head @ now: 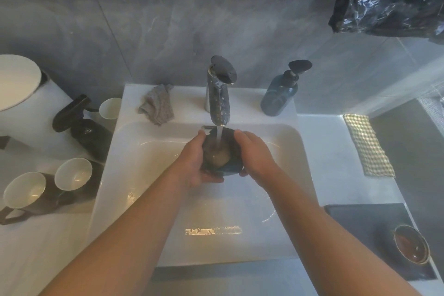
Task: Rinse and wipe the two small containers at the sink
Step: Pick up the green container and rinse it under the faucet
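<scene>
White sink (283,151) work looks barely begun: 1 dark container (219,160) sits under the running faucet (217,101), the left hand (194,163) and right hand (254,154) each cupping it in a curled grip, while container 2 (412,246) (waiting on the dark mat (360,218) at the tabletop's right) and all wiping seemingly remain.

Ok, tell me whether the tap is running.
On: water streams from the tap into the dark container held by the left hand and right hand.

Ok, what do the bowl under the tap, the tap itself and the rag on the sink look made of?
Bowl: probably glazed ceramic, with a glossy dark rim and a tan inside.
Tap: polished metal, with mirror-like reflections.
Rag: grey cloth, lying in soft crumpled folds.
</scene>
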Demonstrator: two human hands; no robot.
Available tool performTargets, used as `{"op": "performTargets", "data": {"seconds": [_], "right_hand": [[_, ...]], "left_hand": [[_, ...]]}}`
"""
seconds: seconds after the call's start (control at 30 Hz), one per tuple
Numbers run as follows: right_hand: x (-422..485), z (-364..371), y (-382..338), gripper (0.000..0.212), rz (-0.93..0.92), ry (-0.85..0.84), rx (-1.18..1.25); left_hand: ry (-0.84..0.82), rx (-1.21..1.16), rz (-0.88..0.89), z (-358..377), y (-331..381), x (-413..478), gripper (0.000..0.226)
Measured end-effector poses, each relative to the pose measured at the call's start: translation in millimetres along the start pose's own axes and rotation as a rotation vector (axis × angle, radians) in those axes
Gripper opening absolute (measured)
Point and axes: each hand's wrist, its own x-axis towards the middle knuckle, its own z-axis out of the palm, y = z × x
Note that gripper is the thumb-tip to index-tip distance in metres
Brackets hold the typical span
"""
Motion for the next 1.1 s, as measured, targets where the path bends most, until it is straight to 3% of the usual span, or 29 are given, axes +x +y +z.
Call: {"op": "performTargets", "data": {"seconds": [0.33, 0.6, 0.9, 1.1], "right_hand": [[11, 17, 6, 0.047, 0.161, -0.025, 0.332], [20, 21, 18, 0.042, 0.242, -0.075, 0.498], [25, 20, 33, 0.066, 0.326, -0.24, 0.779], [19, 24, 35, 0.055, 0.231, -0.145, 0.863]], "left_hand": [[-0.024, 0.047, 0.058, -10, 10, -15, 0.047], [0.038, 0.179, 0.192, -9, 14, -25, 0.065], [0.1, 0.106, 0.315, -7, 3, -12, 0.015], [0.104, -0.052, 0.289, -1, 0, -6, 0.036]]}}
